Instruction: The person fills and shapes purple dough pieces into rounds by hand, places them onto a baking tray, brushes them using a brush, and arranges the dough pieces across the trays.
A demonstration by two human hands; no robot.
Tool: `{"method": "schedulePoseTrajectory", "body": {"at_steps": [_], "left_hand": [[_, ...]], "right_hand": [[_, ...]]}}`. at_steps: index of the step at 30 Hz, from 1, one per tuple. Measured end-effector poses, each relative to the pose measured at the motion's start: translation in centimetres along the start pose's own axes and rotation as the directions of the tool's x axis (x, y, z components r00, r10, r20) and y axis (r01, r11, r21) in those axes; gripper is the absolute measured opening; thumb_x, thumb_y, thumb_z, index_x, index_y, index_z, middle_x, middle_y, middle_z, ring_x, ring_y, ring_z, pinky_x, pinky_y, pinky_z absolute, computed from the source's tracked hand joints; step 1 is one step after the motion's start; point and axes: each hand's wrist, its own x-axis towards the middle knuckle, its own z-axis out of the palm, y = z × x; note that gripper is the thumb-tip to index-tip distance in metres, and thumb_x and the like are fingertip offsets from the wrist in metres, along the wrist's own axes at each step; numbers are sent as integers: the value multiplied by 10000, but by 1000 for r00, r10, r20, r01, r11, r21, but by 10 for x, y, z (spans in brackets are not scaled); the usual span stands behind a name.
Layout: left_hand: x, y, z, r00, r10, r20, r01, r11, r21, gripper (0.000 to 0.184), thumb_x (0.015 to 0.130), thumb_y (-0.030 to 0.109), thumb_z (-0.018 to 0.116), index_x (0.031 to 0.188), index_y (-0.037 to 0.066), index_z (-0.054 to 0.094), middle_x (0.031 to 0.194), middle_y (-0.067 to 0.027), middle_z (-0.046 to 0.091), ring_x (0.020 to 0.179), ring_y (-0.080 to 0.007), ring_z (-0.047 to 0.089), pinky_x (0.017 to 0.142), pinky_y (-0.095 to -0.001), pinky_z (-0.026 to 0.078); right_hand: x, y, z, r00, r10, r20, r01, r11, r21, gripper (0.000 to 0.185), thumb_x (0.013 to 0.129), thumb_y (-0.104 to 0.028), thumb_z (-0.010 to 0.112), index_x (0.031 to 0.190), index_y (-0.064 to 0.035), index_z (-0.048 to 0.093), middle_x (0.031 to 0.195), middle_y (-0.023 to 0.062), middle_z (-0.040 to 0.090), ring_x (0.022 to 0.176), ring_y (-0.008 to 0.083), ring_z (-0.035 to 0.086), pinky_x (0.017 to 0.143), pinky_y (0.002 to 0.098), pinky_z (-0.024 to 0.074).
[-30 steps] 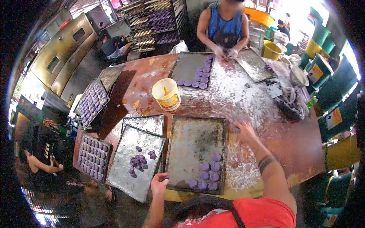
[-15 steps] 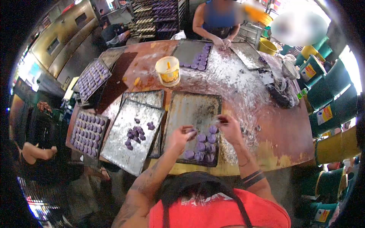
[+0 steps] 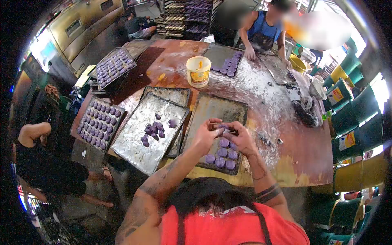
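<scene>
A small piece of purple dough (image 3: pixel 223 126) is pinched between the fingertips of both my hands. My left hand (image 3: pixel 208 134) closes on it from the left and my right hand (image 3: pixel 241 138) from the right, so much of it is covered. Both hands are above a worn baking tray (image 3: pixel 204 109). Round, flattened purple dough pieces (image 3: pixel 221 152) sit in rows on its near right part, partly behind my right hand. To the left, a silvery tray (image 3: pixel 136 116) bears a loose cluster of purple dough lumps (image 3: pixel 153 130).
Filled trays stand at left (image 3: pixel 98 124) and far left (image 3: pixel 112 67). A white bucket (image 3: pixel 198 77) stands mid-table, near scattered flour (image 3: pixel 255 85). Across the table a person (image 3: pixel 263 30) works by another tray (image 3: pixel 214 53). Someone in dark clothes (image 3: pixel 49 171) is at left. Green drums (image 3: pixel 347 143) line the right.
My hands, apart before, have come together over the tray, both now on the dough piece. The head view has shifted. The person opposite has moved their hands apart.
</scene>
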Motion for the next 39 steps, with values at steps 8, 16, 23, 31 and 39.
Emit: {"method": "schedulePoseTrajectory", "body": {"at_steps": [8, 16, 23, 31, 39], "left_hand": [[-2, 15, -2, 950, 312, 4, -282, 853, 439, 136, 912, 32, 635, 1037, -20, 650, 1121, -101, 634, 955, -171, 628, 805, -297, 524], [2, 31, -27, 997, -66, -47, 58, 985, -160, 290, 928, 93, 634, 1188, -8, 555, 1124, -106, 627, 958, -206, 653, 841, -331, 559], [-7, 13, -20, 960, -174, 217, 229, 939, -258, 291, 874, 132, 698, 1136, 38, 613, 1047, -74, 660, 953, -205, 654, 838, -335, 544], [-18, -6, -31, 985, -159, -73, 160, 987, 5, 226, 914, 92, 634, 1123, 7, 625, 1003, -79, 681, 868, -160, 647, 786, -298, 522], [-42, -49, -59, 974, -79, -214, 225, 492, 841, 869, 809, 248, 711, 1474, -63, 245, 1227, -276, 596, 1145, -411, 577, 987, -409, 451]], "right_hand": [[9, -38, 39, 943, 165, -289, 30, 823, 568, 218, 910, -112, 648, 1089, 6, 611, 1038, 105, 644, 932, 169, 624, 787, 303, 525], [7, -48, 40, 921, -370, -124, 258, 815, -518, 345, 790, -67, 721, 1131, -73, 666, 1352, 115, 545, 1196, 341, 546, 1028, 429, 421], [28, -55, 27, 854, -501, 139, 514, 772, -373, 372, 629, -108, 828, 944, -57, 638, 1093, 123, 667, 1057, 305, 616, 912, 413, 489], [-2, -3, 63, 986, 51, -161, -33, 993, 110, 261, 756, -77, 758, 976, -1, 639, 1017, 80, 636, 992, 191, 620, 867, 332, 516], [-9, 73, 75, 981, 141, -132, -179, 919, -352, 283, 858, -209, 647, 1035, 8, 682, 855, 151, 713, 788, 293, 687, 765, 396, 544]]}}
